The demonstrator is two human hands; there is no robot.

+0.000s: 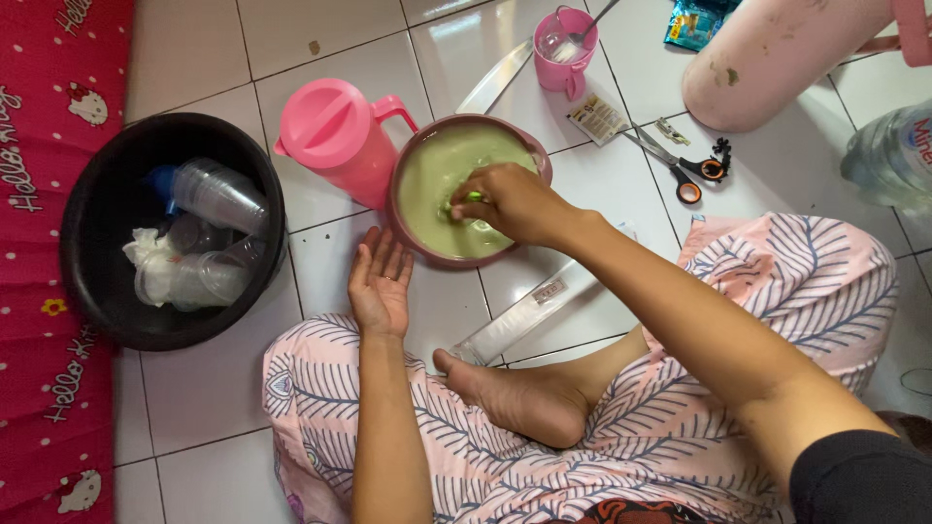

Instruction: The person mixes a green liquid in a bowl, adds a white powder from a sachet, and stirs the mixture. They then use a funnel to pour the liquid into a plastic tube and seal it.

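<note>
A round pink-rimmed bowl [416,155] of pale green liquid stands on the tiled floor in front of me. My right hand [515,202] reaches over it, fingers closed on a small green utensil [474,197] dipped in the liquid. My left hand [380,281] rests palm up on the floor just left of the bowl's near edge, fingers apart, holding nothing. I sit cross-legged in pink patterned trousers with a bare foot [515,393] showing.
A pink lidded jug [340,136] stands left of the bowl. A black basin [102,281] holds clear plastic cups. Behind are a pink cup with a spoon [565,49], scissors [680,165], a sachet [595,118], a big pink container [777,53] and a water bottle [893,155].
</note>
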